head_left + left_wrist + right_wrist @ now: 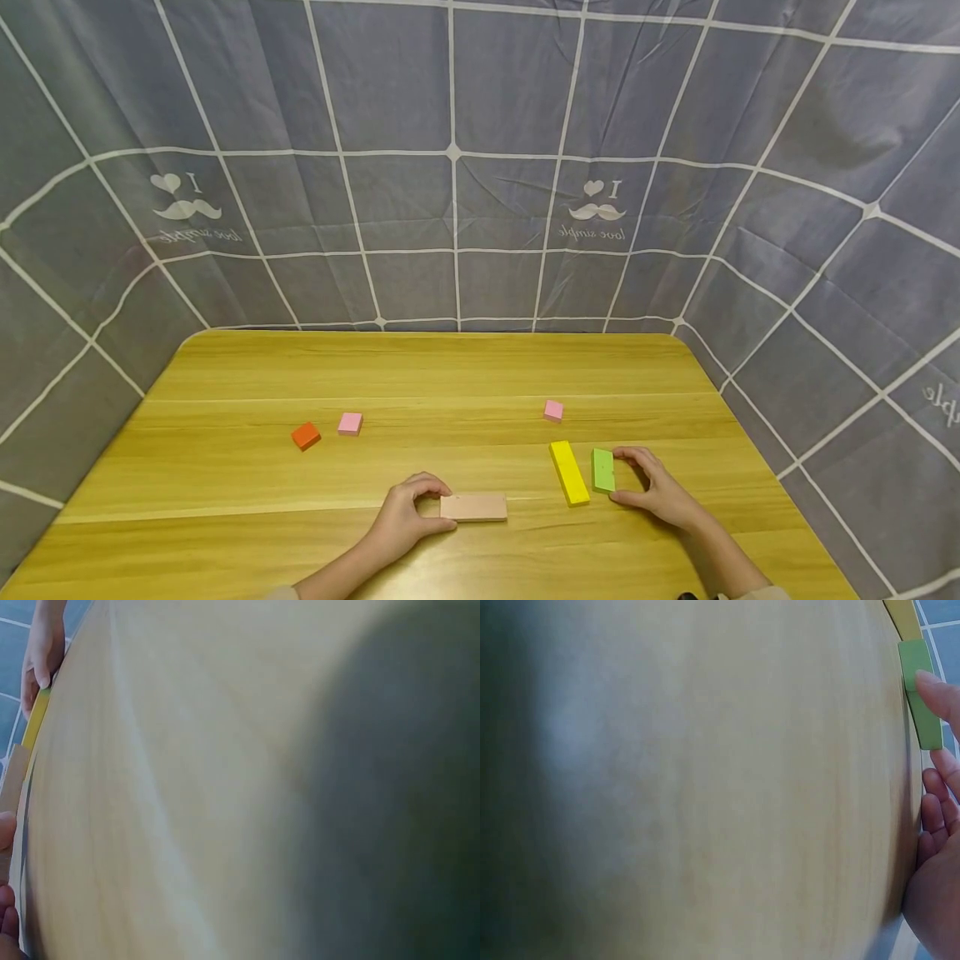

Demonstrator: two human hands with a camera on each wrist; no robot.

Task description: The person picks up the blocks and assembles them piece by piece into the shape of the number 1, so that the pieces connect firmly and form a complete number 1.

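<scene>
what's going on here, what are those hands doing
A person's left hand grips the left end of a tan block on the table, while the right hand holds a green piece between thumb and fingers. A yellow block lies between those two pieces. Farther back sit two pink blocks and an orange one.

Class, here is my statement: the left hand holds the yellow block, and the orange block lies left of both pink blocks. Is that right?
Not quite: the head view shows the left hand holding the beige block, not the yellow block. The orange block does lie left of both pink blocks.
</scene>
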